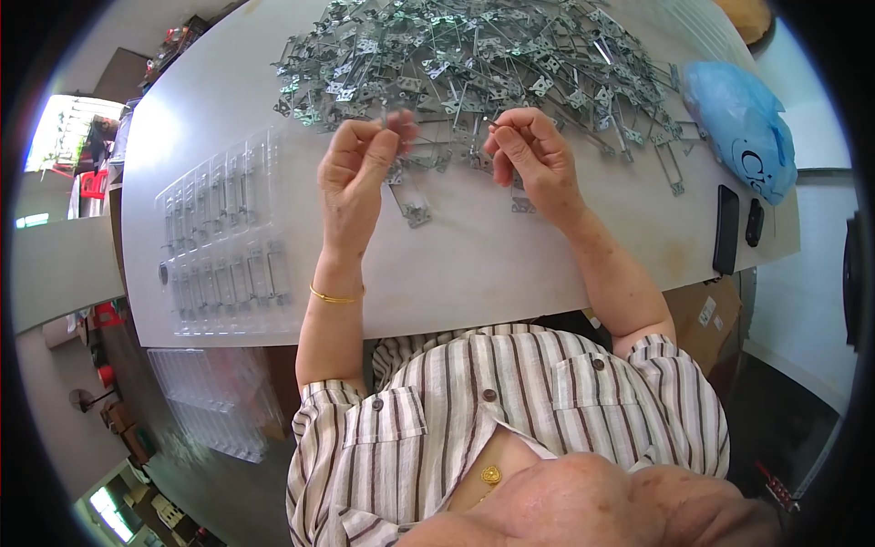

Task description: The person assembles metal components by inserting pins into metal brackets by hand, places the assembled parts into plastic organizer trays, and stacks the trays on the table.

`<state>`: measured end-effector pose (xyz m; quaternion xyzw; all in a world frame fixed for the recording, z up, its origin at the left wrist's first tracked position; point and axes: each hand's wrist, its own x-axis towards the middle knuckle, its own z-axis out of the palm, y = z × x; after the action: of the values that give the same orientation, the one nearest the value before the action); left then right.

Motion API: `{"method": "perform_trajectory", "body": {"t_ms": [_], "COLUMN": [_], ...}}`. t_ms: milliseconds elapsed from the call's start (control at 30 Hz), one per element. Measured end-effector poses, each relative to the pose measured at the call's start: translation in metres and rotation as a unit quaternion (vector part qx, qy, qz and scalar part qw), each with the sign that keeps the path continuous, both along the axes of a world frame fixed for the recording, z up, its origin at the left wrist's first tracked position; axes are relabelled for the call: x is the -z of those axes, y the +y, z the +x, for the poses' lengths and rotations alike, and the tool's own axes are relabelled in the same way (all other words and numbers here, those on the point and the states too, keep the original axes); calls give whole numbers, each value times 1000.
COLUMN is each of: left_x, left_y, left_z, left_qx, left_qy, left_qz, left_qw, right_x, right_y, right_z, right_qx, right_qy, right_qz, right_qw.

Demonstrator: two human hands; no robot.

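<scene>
The left hand is raised over the white table, its thumb bent toward the fingers. The fingertips are blurred, so I cannot tell whether they are clamped on a piece or only close together. A gold bracelet circles that wrist.

The right hand is level with it and well apart, thumb and forefinger pinched on a thin dark metal piece (little more than its tip shows), the other fingers curled underneath.

Beyond both hands spreads a heaped pile of metal brackets, flat perforated plates joined to long thin rods. One loose bracket lies on the near side of the pile, between the hands and closer to the left one. Another bracket lies partly hidden below the right hand.

On the left of the table, clear plastic trays hold similar brackets lined up in two rows. More clear trays are below the table edge. On the right are a blue plastic bag, a black phone-like slab and a smaller black object just beside it.
</scene>
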<state>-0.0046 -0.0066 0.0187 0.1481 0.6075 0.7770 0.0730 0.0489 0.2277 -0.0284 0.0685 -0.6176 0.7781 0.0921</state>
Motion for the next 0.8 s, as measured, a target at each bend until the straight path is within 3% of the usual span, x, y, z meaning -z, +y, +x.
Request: {"method": "perform_trajectory", "body": {"t_ms": [100, 333, 533, 633, 800], "left_x": [2, 21, 23, 27, 27], "left_y": [5, 21, 31, 31, 31], "left_z": [12, 29, 40, 42, 42], "left_qx": [97, 2, -14, -5, 31], "left_qy": [-80, 159, 221, 178, 42], "left_qz": [26, -235, -306, -279, -139], "left_qw": [992, 959, 926, 944, 989], "right_x": [-2, -4, -5, -7, -6], "right_y": [-2, 0, -3, -5, -8], "right_z": [0, 2, 5, 6, 6], "right_qx": [3, -12, -17, -11, -7], "right_qy": [9, 18, 6, 1, 1], "right_qz": [-9, 1, 55, 59, 52], "right_qw": [1000, 1000, 998, 998, 999]}}
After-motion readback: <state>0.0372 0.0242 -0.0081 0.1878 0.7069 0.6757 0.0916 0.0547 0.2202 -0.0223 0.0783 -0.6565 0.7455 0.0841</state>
